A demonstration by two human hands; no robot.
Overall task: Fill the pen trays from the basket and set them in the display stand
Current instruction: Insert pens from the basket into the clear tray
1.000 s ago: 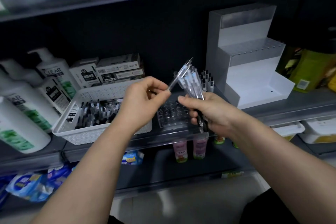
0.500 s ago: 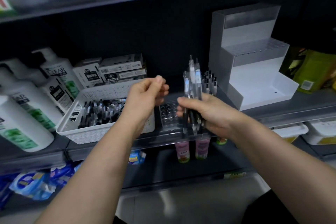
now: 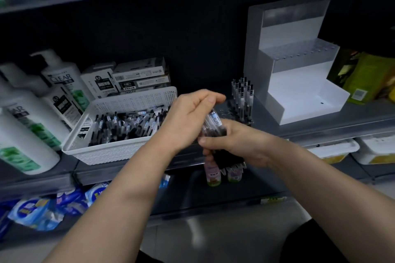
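Judging by what lies here, the task is at an early stage. The basket (image 3: 119, 149), at the shelf's (image 3: 320, 128) front edge left of centre, is full of loose pens (image 3: 128, 121). 1 pen tray (image 3: 225, 110) sits behind the hands, with a small cluster of upright pens (image 3: 242, 96) at its right end. The display stand (image 3: 299, 92), toward the shelf's right end, shows no pens. The right hand (image 3: 239, 145) grips a bundle of pens (image 3: 213, 128). The left hand (image 3: 190, 113) curls over their tops; whether it pinches 1, I cannot tell.
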